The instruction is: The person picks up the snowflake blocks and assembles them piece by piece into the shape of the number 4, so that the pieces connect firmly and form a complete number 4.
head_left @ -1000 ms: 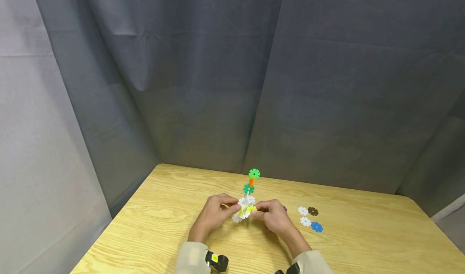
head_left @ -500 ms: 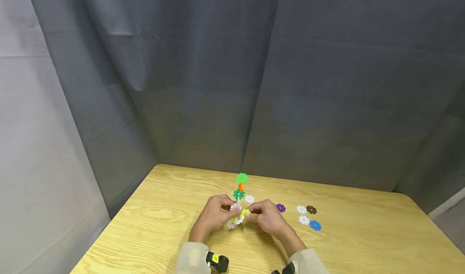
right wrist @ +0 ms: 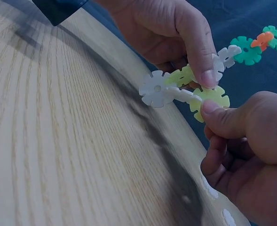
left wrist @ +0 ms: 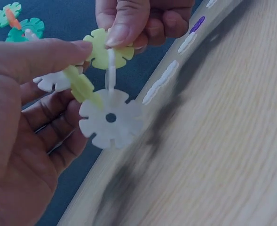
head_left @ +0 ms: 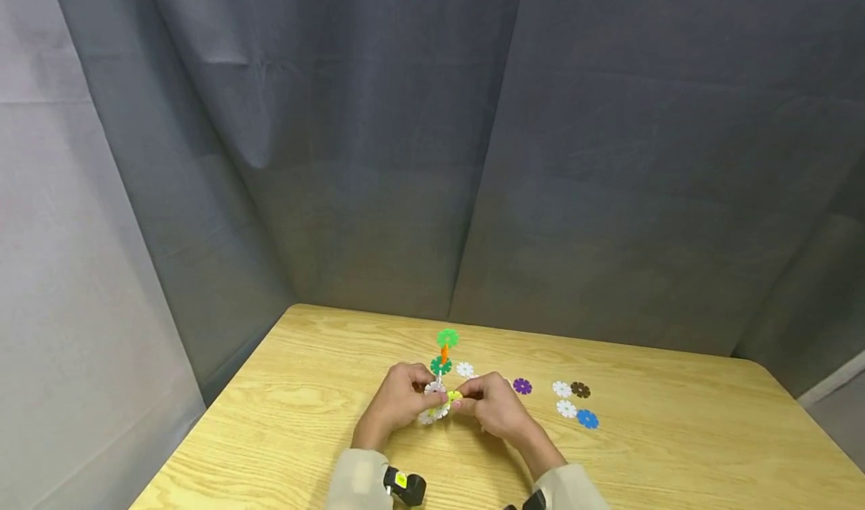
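Disc chain (head_left: 435, 365) shifted leftward: notched, green, orange, white, yellow; hands (head_left: 498, 405) pinching it, left's grip unclear.

Through the head camera I see dark grey fabric (head_left: 378, 157) hanging in folds behind a yellowish wood-grain surface (head_left: 689, 435) with rounded far corners. A paler grey cloth (head_left: 67, 232) hangs at left, looking more brightly lit.

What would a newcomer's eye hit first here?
Probably the chain of notched plastic discs pinched by the left hand and right hand, a bright green disc at one end. Past the right hand, a blue notched disc and a purple notched disc stand out on the wooden table.
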`<state>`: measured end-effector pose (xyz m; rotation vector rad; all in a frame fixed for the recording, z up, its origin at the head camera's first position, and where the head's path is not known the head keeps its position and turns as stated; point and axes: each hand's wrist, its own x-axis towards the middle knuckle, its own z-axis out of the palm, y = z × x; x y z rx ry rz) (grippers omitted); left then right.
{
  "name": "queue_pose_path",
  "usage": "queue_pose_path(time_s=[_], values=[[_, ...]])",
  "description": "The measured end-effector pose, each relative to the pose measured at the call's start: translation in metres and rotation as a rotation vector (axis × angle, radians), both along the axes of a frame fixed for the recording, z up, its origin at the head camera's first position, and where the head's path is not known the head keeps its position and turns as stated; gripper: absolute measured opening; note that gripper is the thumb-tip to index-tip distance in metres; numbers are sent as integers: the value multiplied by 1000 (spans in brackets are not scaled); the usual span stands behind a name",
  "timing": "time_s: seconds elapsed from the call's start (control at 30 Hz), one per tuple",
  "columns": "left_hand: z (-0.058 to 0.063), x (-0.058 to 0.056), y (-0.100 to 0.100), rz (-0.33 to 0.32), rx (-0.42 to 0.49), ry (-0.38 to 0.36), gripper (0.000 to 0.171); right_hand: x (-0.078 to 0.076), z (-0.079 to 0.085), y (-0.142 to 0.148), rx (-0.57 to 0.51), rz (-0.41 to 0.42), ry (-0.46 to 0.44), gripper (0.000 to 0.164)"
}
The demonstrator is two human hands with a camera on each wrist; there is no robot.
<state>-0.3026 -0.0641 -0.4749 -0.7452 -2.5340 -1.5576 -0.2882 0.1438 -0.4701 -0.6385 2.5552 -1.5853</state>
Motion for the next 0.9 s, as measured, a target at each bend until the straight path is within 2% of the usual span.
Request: queue_pose_path(time_s=[0.27,0.5,0.6,0.9], values=[[0,-1,0,27,-38,-22,9,-4,-1,-2,24,-14,33,4],[1,1,-1,43,-15,-54,5,-8,2,4,22,-22,23,6],[2,1,-2,62,-24,-59,6,-8,4,10,20,-68,22,8],[1,2,-5,87,-50,-65,9,-14,5,24,82,-300,9,8]])
